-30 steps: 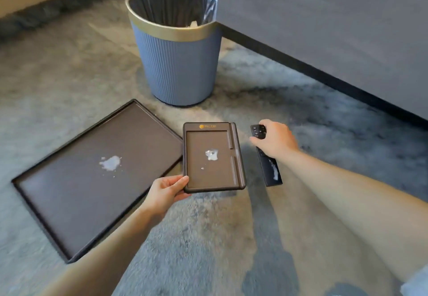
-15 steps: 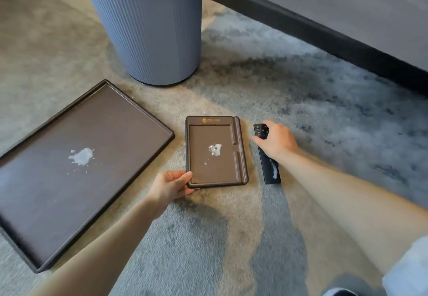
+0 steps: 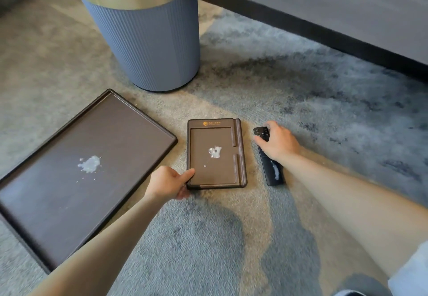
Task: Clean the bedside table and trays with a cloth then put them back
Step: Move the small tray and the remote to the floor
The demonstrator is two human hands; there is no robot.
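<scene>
A small brown tray (image 3: 239, 156) with a gold logo and a white smear lies flat on the carpet. My left hand (image 3: 170, 183) grips its near left corner, thumb on top. To its right lies a black remote control (image 3: 273, 175) with a white streak; my right hand (image 3: 276, 143) rests over its upper half, fingers curled around it. On the left, a large dark brown tray (image 3: 58, 191) lies on the carpet with a white splotch in its middle. No cloth is in view.
A blue ribbed waste bin (image 3: 148, 38) with a gold rim stands just behind the trays. A grey furniture panel with a dark base (image 3: 312, 24) runs along the back right. Grey and beige carpet (image 3: 208, 249) spreads toward me.
The small tray has come down from a raised, held position and now lies flat on the carpet. My right hand stayed on the remote. The view moved closer and lower.
</scene>
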